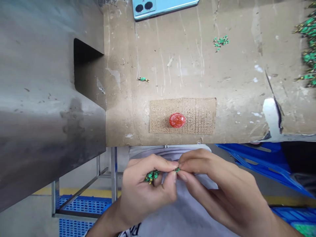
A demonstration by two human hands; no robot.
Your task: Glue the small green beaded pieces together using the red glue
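Just below the table's front edge, my left hand (150, 187) is closed around a bunch of small green pieces with gold-coloured ends (151, 176). Its thumb and fingertip also pinch a single small green piece (177, 169). The fingertips of my right hand (209, 177) meet them there, pinched at the other side of that same piece, which is mostly covered. Above the hands, a shiny red rounded lump (177, 120) rests on a rectangular brown cardboard piece (158, 126) marked with many small dents or drops.
One green piece (143, 79) lies on the worn cardboard-covered table (172, 82). A small green cluster (221, 41) is farther back, and a larger green pile (310, 49) sits at the right edge. A light-blue phone (168, 7) lies at the back. A metal housing (49, 98) stands left.
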